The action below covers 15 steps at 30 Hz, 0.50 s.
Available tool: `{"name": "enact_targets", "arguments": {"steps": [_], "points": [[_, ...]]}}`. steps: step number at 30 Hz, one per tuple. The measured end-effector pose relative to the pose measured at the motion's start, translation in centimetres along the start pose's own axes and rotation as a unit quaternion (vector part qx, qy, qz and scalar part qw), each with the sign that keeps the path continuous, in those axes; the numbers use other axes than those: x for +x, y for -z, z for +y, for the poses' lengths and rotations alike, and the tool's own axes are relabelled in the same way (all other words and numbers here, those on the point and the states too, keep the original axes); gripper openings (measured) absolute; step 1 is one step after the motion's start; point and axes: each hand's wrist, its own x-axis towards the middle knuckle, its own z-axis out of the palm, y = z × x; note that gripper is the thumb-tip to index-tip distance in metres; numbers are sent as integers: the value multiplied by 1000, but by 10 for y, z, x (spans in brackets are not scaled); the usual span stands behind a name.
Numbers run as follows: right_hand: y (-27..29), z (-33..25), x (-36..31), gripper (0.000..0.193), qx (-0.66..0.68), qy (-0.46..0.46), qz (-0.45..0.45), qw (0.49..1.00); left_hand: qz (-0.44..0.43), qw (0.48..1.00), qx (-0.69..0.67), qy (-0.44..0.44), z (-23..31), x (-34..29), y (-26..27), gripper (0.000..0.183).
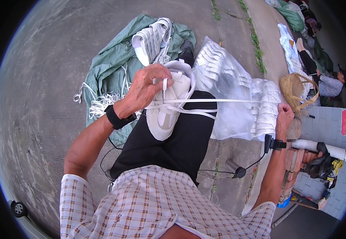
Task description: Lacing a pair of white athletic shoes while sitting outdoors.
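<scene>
A white and beige sneaker [159, 127] lies on my lap over black trousers [165, 157], its toe toward me. My left hand [144, 85] is closed in a pinch beside the tongue, with a short end of white shoelace standing at the fingertips. Far out to the right, my right hand [284, 116] is pinched shut on the other stretch of the shoelace [234, 100], which runs taut and nearly level from the shoe. A slack loop of lace hangs over the right side of my lap. My left fingers partly cover the upper eyelets.
A green sheet [105, 65] on the concrete bears a row of nested white shoes [153, 40] and a pile of loose laces [103, 104]. Clear plastic [224, 91] wraps more shoes at right. Beyond are a woven basket [294, 89], stacked bricks [290, 167] and a seated person [329, 85].
</scene>
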Motion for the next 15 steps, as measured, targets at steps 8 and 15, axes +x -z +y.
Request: {"name": "enact_targets", "arguments": {"steps": [8,15], "points": [[43,91,21,12,89,-60,101,989,14,1000,19,-20,-2,-1,-1,18],[102,153,37,16,10,-122,172,977,16,1000,5,-11,-2,0,-4,18]]}}
